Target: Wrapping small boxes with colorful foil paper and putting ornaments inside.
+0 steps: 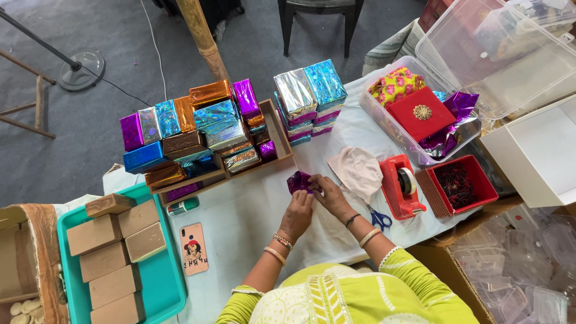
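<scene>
Both hands, left hand (298, 211) and right hand (327, 195), pinch a small block in shiny purple foil (299, 180). The thin foil could tear if the fingers pull too hard.

A small box (299, 181) half-wrapped in shiny purple foil sits low over the white-covered tabletop, crinkled and loose at its edges, left of the red tape dispenser (401, 186).

A grey carpeted floor (108, 36) filled the upper left of the frame under soft, even daylight. On it stood a round-based metal stand (81, 69), a wooden frame (30, 111) at the left edge, and a dark chair (318, 18) at top centre. A white cloth (240, 216) covered the desk in the middle.
</scene>
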